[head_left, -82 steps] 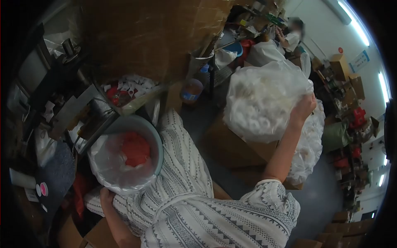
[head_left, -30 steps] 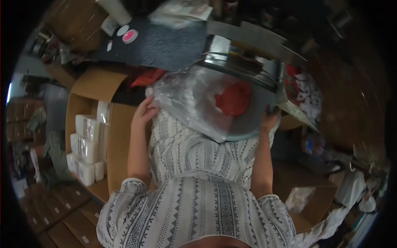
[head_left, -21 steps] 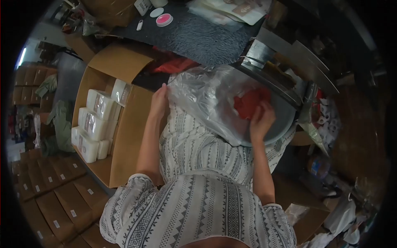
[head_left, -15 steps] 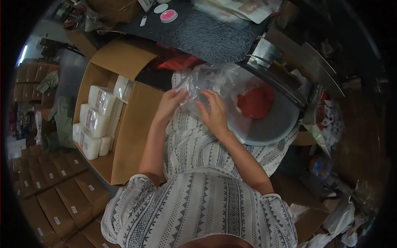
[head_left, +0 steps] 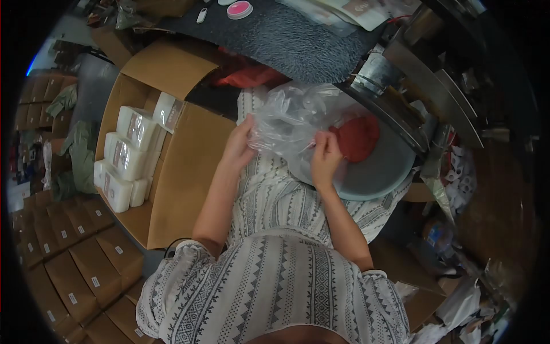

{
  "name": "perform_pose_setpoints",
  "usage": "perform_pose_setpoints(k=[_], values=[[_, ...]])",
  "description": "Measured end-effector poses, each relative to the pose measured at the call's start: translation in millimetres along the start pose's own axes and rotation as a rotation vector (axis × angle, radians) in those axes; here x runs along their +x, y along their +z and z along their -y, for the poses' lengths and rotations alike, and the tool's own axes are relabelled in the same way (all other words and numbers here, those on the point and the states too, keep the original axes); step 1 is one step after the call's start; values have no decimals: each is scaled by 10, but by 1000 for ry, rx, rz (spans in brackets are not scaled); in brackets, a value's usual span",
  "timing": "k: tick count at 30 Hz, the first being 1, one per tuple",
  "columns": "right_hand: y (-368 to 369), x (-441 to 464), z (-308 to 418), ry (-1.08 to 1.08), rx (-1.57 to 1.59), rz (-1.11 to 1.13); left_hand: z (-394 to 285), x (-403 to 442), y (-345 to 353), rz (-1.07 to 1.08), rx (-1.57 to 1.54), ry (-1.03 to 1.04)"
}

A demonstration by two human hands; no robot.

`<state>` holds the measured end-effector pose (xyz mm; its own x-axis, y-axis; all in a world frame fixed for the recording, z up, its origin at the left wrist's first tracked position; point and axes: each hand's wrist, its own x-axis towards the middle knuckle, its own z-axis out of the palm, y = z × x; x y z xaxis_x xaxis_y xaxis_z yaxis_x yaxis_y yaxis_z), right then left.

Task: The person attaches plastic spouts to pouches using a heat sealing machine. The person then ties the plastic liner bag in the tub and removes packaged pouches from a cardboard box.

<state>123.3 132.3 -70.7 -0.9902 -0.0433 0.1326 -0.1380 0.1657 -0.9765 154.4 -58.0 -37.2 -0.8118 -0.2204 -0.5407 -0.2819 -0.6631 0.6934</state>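
Note:
A crumpled clear plastic bag (head_left: 283, 129) spreads between my two hands above my lap. My left hand (head_left: 239, 143) grips its left edge, the fingers partly hidden by the film. On the other side, my right hand (head_left: 325, 159) pinches the bag's right edge with thumb and fingers. Behind that hand sits a round grey basin (head_left: 385, 179) holding a red item (head_left: 358, 139), whose kind I cannot make out. Part of the bag lies over the basin's left side.
An open cardboard box (head_left: 192, 172) with several white packs (head_left: 127, 153) stands at the left. Ahead is a dark table with a fuzzy grey mat (head_left: 303, 49) and a pink round tin (head_left: 239, 10). Stacked cartons (head_left: 80, 286) fill the lower left; metal machinery (head_left: 424, 69) stands at the right.
My hands have moved apart, stretching the bag wider. My right hand has gone right and down, closing its fingers on the bag's edge. The view has shifted slightly.

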Motion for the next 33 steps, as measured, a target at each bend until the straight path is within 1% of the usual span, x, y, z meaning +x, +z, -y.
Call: perform_pose_setpoints(k=[2, 3, 5, 6, 7, 8, 9, 11, 12, 14, 15, 16, 17, 18, 19, 20, 21, 23, 24, 25, 26, 27, 29, 30, 31, 32, 33], values=[[-264, 27, -58, 111, 49, -236, 74, 256, -425, -75, -278, -47], [-476, 41, -106, 103, 32, -322, 21, 242, -423, -71, -273, -53], [-1045, 33, -317, 116, 55, -533, -81, 226, -352, -224, -337, -48], [-1365, -13, -480, 135, 95, -652, -59, 302, -504, -215, -332, -63], [-1739, -93, -571, 173, 101, -650, -5, 435, -751, -261, -212, -26], [-2047, -193, -632, 213, 106, -648, 49, 523, -857, -306, -91, 12], [-2226, -283, -705, 213, 96, -665, 60, 521, -773, -293, -86, -2], [-2478, -499, -812, 338, -149, -596, 12, 381, -523, -192, 249, 156], [-2414, -533, -674, 343, -160, -606, -31, 315, -412, -184, 249, 142], [-1913, -510, -123, -175, -514, -580, -110, 214, -258, -99, 347, 145], [-1668, -547, 100, -138, -520, -360, -71, 211, -280, -99, 352, 140], [-1406, -571, 239, -134, -398, -52, -28, 232, -313, -35, 418, 176], [-1106, -551, 367, -47, -218, 232, -20, 257, -318, 32, 481, 218], [-783, -490, 403, -235, -232, 337, -26, 196, -221, 36, 486, 220], [-579, -361, 369, -427, -247, 443, -18, 82, -55, 104, 680, 345], [-526, -213, 239, -313, -280, 498, -18, -3, 43, 171, 872, 475], [-457, -42, 69, -197, -311, 553, -39, -59, 33, 174, 873, 482], [-656, 605, -421, 243, -528, 563, -126, -141, -48, 209, 841, 313], [-865, 867, -736, -37, -1134, 678, -160, -154, -118, 208, 841, 317], [-1138, 1034, -1271, -28, -919, 411, -184, -165, -209, 196, 864, 231], [-1310, 1094, -1640, -17, -698, 149, -190, -186, -259, 184, 887, 142], [-1344, 1065, -1577, -15, -693, 144, -194, -234, -223, 186, 894, 142], [-1516, 856, -1198, -22, -1102, 363, -178, -395, -17, 0, 886, 473], [-1499, 613, -920, -80, -1028, 346, -232, -450, 153, 8, 887, 471], [-1433, 280, -630, -132, -957, 334, -296, -539, 348, 66, 1033, 747], [-1413, 10, -417, -281, -991, 346, -277, -605, 480, 125, 1167, 1024], [-1425, -236, -281, -430, -1019, 356, -173, -634, 572, 132, 1167, 1012]])
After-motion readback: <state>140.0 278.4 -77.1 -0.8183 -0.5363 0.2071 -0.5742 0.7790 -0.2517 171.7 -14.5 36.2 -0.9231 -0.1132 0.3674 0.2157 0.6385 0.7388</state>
